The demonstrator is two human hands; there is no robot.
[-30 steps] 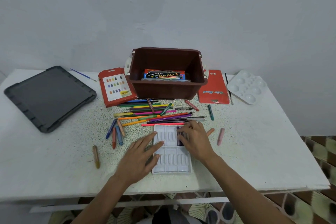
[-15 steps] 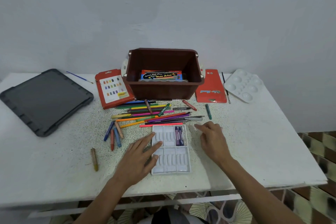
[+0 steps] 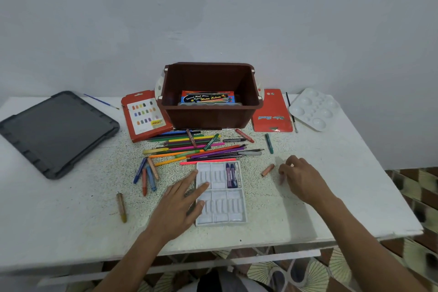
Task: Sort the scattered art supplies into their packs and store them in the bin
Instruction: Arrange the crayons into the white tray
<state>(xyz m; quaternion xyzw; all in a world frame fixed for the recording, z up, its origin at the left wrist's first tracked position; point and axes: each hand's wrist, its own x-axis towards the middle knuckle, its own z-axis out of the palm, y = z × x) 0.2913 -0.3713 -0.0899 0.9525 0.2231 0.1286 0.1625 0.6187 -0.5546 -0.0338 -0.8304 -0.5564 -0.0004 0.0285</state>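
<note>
A pale bare wall stands behind a white, speckled bench (image 3: 71, 220). A brown bin (image 3: 211, 116) sits at the back middle of the bench, open at the top, with a box of water colours (image 3: 208, 97) lying inside it.

Left of the bin, a red crayon pack (image 3: 144, 116) lies flat, touching or nearly touching its side. Farther left lie a thin blue paintbrush (image 3: 100, 101) and a dark grey lid (image 3: 57, 133). Right of the bin lie a red sleeve (image 3: 271, 111), a dark paintbrush (image 3: 291, 111) and a white paint palette (image 3: 312, 109).

Just in front of the bin, a heap of coloured pencils (image 3: 196, 147) lies mostly crosswise. A red crayon (image 3: 244, 135) and a green crayon (image 3: 269, 143) lie at the heap's right end. In front of the bin and to the left, a small cluster of crayons (image 3: 147, 173) lies together, with a brown crayon (image 3: 121, 207) apart from it, nearer the person.

Straight in front of the bin, past the pencils, lies a white crayon tray (image 3: 220, 206). Two purple crayons (image 3: 231, 174) lie in its far right compartment.

The left hand (image 3: 180, 206) lies spread and flat, with its fingertips on the tray's left edge. The right hand (image 3: 301, 180) is in front of the bin and to the right, fingers curled down toward the bench beside a peach crayon (image 3: 267, 170). Something pinkish shows under its fingertips, but I cannot tell whether it is pinching anything.
</note>
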